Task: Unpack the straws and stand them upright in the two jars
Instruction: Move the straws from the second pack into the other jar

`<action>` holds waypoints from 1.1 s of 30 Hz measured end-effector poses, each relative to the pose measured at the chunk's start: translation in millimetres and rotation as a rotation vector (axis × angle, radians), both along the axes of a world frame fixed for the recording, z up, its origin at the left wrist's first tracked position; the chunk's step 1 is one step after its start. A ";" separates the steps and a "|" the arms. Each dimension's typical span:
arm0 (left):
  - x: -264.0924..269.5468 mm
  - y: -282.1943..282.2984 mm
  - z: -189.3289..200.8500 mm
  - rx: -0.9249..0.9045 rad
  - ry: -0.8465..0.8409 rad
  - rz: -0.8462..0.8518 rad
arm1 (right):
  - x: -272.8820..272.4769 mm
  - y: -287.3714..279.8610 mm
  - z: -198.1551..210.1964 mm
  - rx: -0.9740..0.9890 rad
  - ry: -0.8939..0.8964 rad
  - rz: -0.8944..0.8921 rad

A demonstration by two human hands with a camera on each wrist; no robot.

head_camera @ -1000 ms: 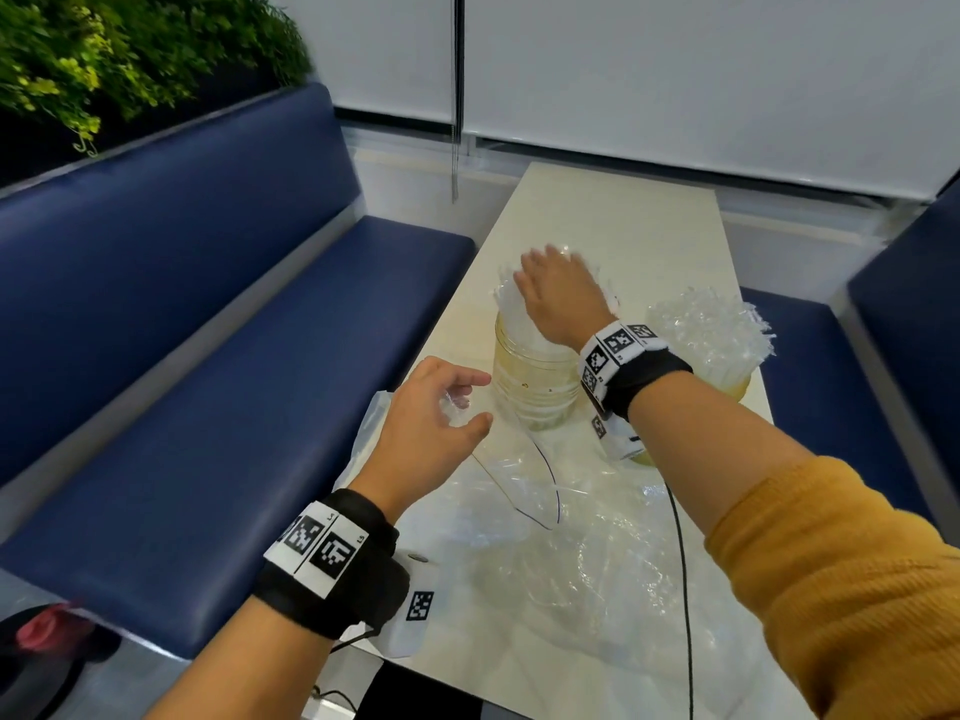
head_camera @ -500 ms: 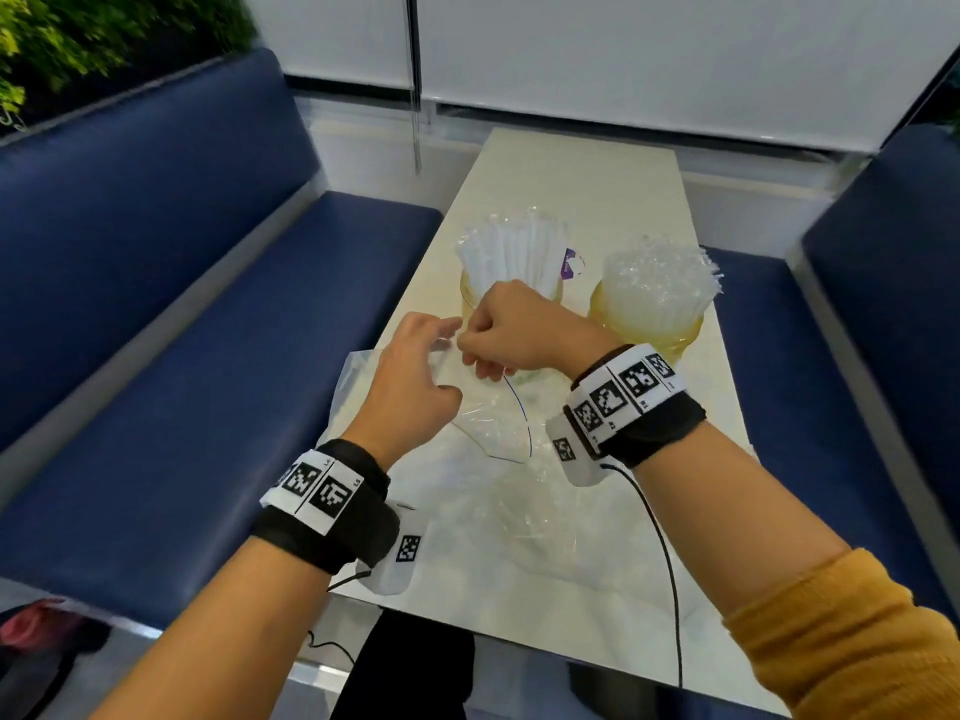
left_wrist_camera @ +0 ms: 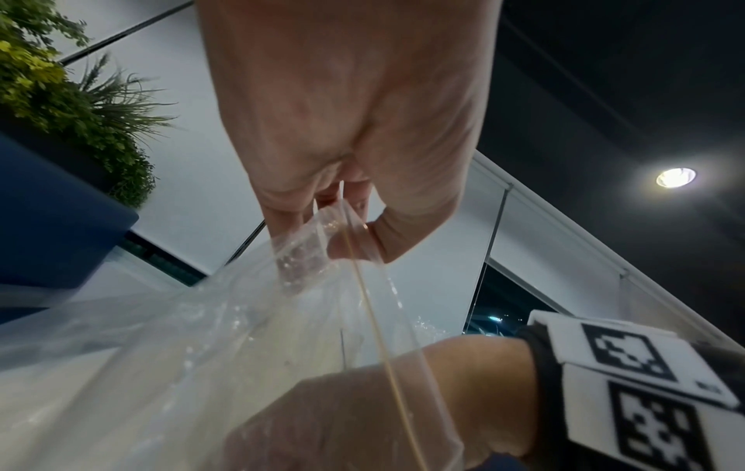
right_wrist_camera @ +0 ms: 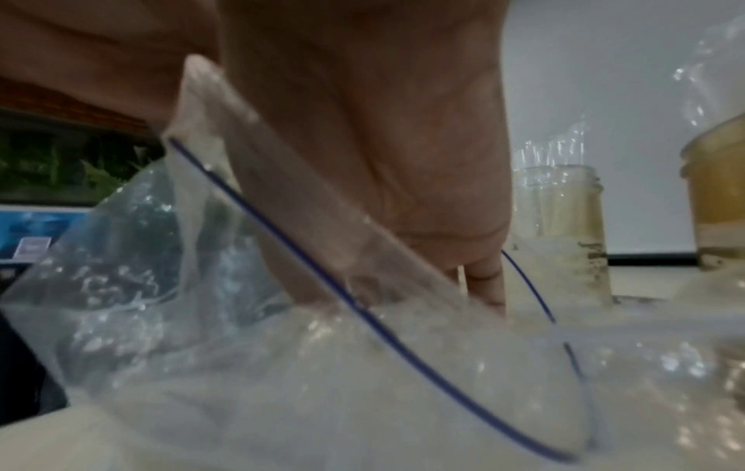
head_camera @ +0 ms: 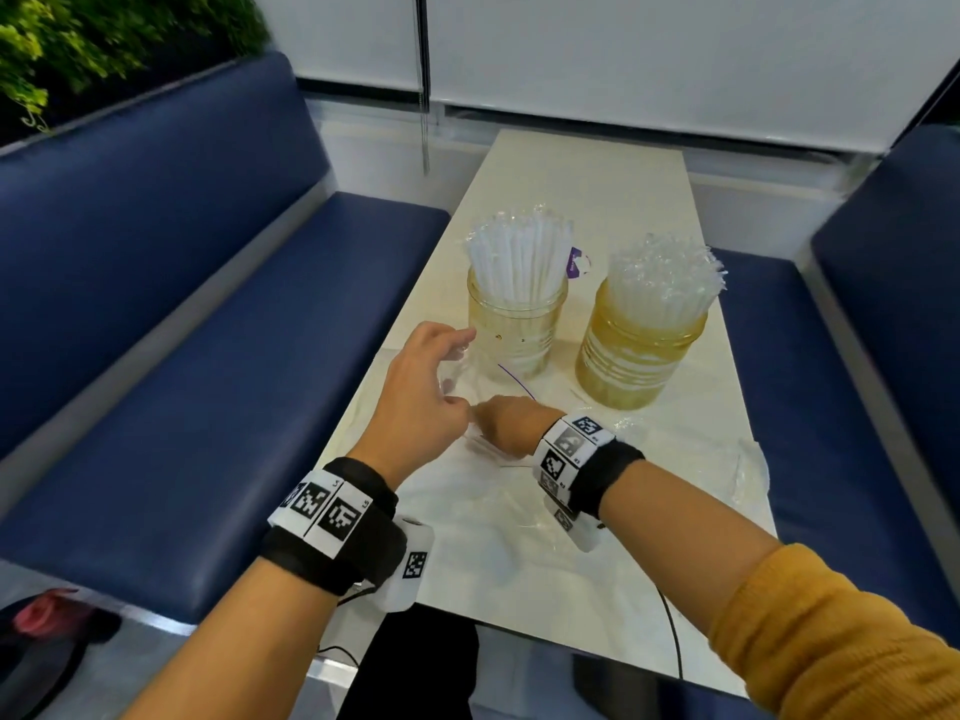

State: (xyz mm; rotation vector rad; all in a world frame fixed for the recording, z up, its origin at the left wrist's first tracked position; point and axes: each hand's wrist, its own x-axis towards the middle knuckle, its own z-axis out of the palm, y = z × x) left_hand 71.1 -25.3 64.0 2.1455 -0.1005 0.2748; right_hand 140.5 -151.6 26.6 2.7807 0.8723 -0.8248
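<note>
Two jars stand mid-table: a clear jar (head_camera: 514, 330) packed with upright white straws (head_camera: 519, 252), and an amber jar (head_camera: 636, 356) packed with clear-wrapped straws (head_camera: 660, 283). In front of them lies a clear plastic bag (head_camera: 519, 511) with a blue-lined mouth (right_wrist_camera: 363, 312). My left hand (head_camera: 426, 392) pinches the bag's upper edge (left_wrist_camera: 343, 220) and holds the mouth up. My right hand (head_camera: 506, 426) reaches down into that mouth, fingers (right_wrist_camera: 483, 277) pointing at the table. The film hides their tips, so any straw held there is unclear.
The narrow cream table (head_camera: 587, 174) runs between two blue benches, one on the left (head_camera: 208, 381) and one on the right (head_camera: 857, 356). More crumpled clear plastic (head_camera: 748, 475) lies at the right edge. A purple tag (head_camera: 577, 262) sits behind the jars.
My right hand left the top of the clear jar's straws, came back toward me and went down into the bag's mouth. My left hand closed on the bag's edge.
</note>
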 end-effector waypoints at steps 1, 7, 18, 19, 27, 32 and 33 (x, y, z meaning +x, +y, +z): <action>-0.9 -0.5 0.3 0.001 -0.001 -0.003 | 1.1 -0.1 -0.3 0.020 0.009 -0.012; -3.2 -1.5 2.7 0.058 -0.010 -0.033 | 8.5 -1.4 20.9 0.086 -0.013 -0.030; 8.3 -11.7 -16.9 0.259 0.061 0.049 | -13.5 -16.6 131.3 0.046 -0.215 0.070; 10.3 -13.0 -18.7 0.255 0.057 0.065 | -16.5 -16.7 139.0 0.041 -0.231 0.079; 30.4 -17.1 -23.6 0.125 0.017 0.122 | -20.1 -15.0 159.0 0.270 -0.652 0.331; 33.6 -12.0 -16.0 0.012 0.015 0.160 | -11.8 -24.0 142.0 1.319 -1.147 0.258; 33.4 -11.8 -13.2 0.012 0.031 0.181 | -10.5 -24.3 136.0 1.439 -1.147 0.113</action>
